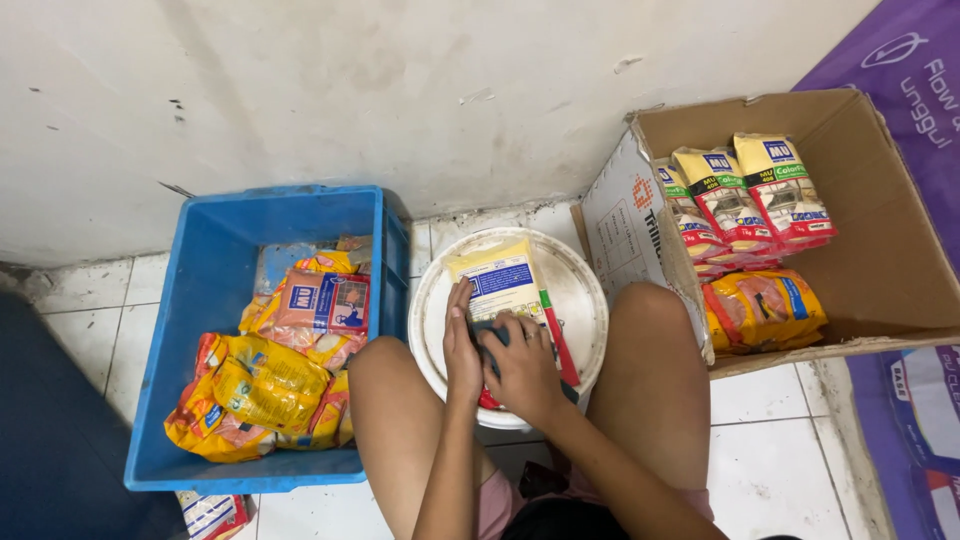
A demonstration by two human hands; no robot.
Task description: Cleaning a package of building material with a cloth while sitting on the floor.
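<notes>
head view: seated person wiping a packet on an upturned white bucket lid.

head view: the left hand (461, 345) lies flat, fingers extended, pinning the yellow-and-blue packet (503, 285) on the white lid (580, 290) between the knees; its grip holds nothing. the right hand (522, 368) is closed around a dark cloth (489, 335) pressed on the packet's lower end. to the person's left, the blue crate (200, 300) holds a loose heap of crumpled yellow packets (265, 385). to the right, the cardboard box (880, 240) carries neat rows of packets (745, 195), with room left. judged: sorting partly done, a good share of the crate remaining.
</notes>
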